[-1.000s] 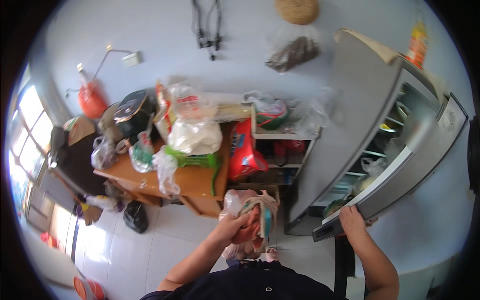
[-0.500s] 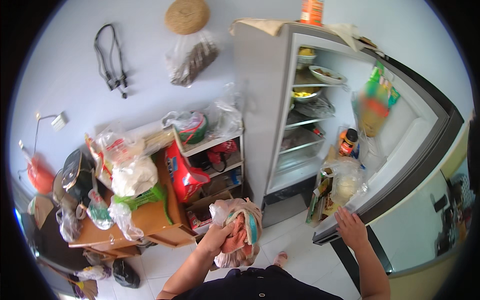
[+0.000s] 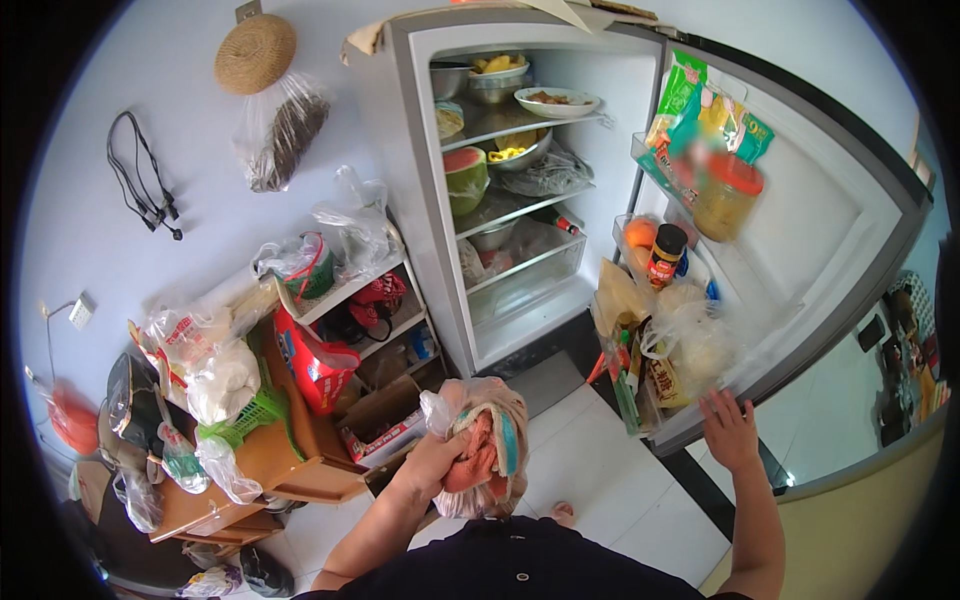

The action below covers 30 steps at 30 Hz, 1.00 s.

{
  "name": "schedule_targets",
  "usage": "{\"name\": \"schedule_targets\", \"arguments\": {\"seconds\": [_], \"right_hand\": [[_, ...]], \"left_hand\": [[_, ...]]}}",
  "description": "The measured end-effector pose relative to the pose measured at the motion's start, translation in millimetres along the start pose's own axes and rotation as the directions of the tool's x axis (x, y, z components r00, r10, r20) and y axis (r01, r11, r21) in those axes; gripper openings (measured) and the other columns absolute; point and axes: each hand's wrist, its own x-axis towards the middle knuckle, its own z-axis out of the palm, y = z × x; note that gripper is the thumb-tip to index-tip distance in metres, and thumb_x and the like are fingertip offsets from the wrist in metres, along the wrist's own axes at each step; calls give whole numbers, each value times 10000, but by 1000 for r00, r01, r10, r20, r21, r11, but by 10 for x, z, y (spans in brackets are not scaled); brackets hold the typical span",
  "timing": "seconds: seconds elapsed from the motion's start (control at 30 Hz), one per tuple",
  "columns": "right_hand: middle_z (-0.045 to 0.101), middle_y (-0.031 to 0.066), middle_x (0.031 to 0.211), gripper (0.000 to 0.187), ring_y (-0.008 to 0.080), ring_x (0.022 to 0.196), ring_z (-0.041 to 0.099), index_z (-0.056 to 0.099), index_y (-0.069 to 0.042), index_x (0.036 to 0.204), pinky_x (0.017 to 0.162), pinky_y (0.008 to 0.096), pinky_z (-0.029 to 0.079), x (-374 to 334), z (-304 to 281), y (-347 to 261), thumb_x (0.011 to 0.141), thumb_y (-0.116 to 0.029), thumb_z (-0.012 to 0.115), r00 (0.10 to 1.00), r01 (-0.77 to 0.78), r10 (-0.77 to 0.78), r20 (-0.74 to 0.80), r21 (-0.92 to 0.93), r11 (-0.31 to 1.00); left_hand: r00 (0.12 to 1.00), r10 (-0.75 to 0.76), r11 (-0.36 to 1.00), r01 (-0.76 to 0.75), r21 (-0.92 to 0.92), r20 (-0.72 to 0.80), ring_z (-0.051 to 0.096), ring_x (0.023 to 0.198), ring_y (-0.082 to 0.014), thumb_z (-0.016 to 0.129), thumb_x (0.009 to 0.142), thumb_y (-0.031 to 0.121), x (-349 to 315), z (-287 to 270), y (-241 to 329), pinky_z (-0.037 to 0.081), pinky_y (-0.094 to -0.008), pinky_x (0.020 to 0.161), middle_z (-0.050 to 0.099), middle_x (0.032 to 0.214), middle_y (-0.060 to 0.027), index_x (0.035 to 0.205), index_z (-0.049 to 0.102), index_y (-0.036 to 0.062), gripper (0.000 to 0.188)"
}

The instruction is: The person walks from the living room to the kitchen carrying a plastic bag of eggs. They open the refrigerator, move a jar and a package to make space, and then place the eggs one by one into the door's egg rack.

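- Lower centre: the left hand [image 3: 436,466] keeps a closed grip around a bundled cloth [image 3: 490,445], probably soft, light, best held by its gathered folds.
- Lower right: the right hand [image 3: 730,432], grip released (contact unclear), by the fridge door's [image 3: 810,240] lower edge.
- Upper centre: the open fridge [image 3: 400,150].

Bunched orange/teal cloth [image 3: 488,452] held up L of open fridge door [image 3: 815,230].

Wide fisheye view from head height, tilted downward, facing the open fridge [image 3: 415,200]; near it
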Motion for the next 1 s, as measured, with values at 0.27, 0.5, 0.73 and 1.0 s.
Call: {"name": "schedule_targets", "arguments": {"seconds": [0.27, 0.5, 0.73, 1.0], "right_hand": [[406, 97, 1312, 483, 313, 1202, 392, 535, -124, 1145, 984, 499, 307, -142, 171, 4, 698, -212, 695, 957, 92, 28, -289, 392, 915], [123, 264, 1424, 991, 445, 1268, 286, 213, -187, 1419, 1015, 498, 295, 1311, -457, -1358, 635, -295, 808, 967, 257, -5, -257, 966, 42], [537, 150, 1181, 548, 329, 1049, 553, 483, -96, 1224, 866, 343, 452, 1676, -610, -1721, 708, 0, 638, 987, 151, -34, -156, 981, -124], [570, 90, 1077, 266, 167, 1004, 559, 497, -24, 1111, 866, 295, 469, 1708, -305, -2195, 853, 38, 511, 917, -358, -231, 326, 412, -838]], "left_hand": [[998, 62, 998, -61, -17, 20, 543, 1053, -177, 526, 894, 83, 289, 394, -125, 453, -309, 903, 514, 1200, -99, 1321, 354, 38, 463], [994, 111, 990, -109, 92, -18, 533, 1031, -150, 536, 881, 63, 440, 542, -302, 444, -272, 883, 530, 1160, -72, 1301, 392, 14, 446], [966, 198, 971, -170, 170, -165, 524, 1005, -128, 570, 888, 147, 274, 650, -286, 421, -272, 881, 551, 1119, -39, 1207, 494, 10, 356], [897, 266, 959, -209, 191, -352, 494, 915, -82, 567, 899, 208, -14, 325, -402, 393, -244, 818, 562, 966, 8, 1080, 561, 17, 263]]}}
